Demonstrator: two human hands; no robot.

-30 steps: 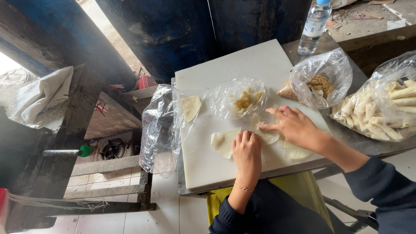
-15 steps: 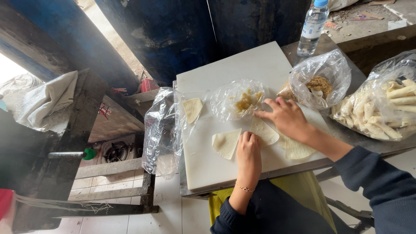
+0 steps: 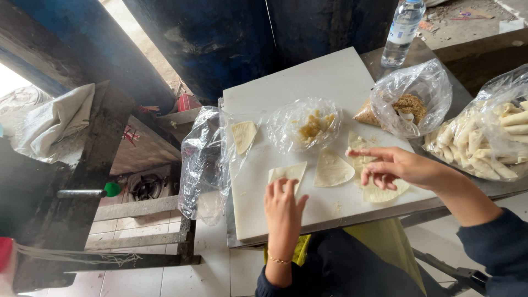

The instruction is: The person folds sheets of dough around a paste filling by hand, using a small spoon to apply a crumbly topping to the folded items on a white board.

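the left hand (image 3: 283, 204) lies flat on the white board (image 3: 308, 93), fingers spread a little and pointing to 12 o'clock. its fingertips (image 3: 285, 184) rest on the lower edge of a folded wrapper (image 3: 288, 172), a pale triangle-like piece of dough that sits just past them at 12 o'clock. a thin gold bracelet (image 3: 278, 260) circles that wrist.

the right hand (image 3: 397, 167) reaches in from 3 o'clock, palm down, fingers stretched toward 9 o'clock and loosely parted. the index finger (image 3: 367, 153) points left, and at its tip there is a small white bit, though whether it is pinched or only touched i cannot tell. under the curled fingers lies a second wrapper (image 3: 379, 192), partly covered by the hand. a third wrapper (image 3: 331, 170), a wedge with a rounded edge, lies between the two hands, just at 9 o'clock of the right fingertips and apart from them.

at 12 o'clock of the left hand sits a clear bag of yellow filling (image 3: 308, 125), and at its 9 o'clock a lone wrapper (image 3: 243, 135) beside a crumpled plastic bag (image 3: 206, 159) hanging off the board edge. at 1 o'clock of the right hand is a bag of brown crumbs (image 3: 410, 102), and at 3 o'clock a bag of finished rolls (image 3: 484, 140). a water bottle (image 3: 403, 30) stands beyond the board at 12 o'clock.
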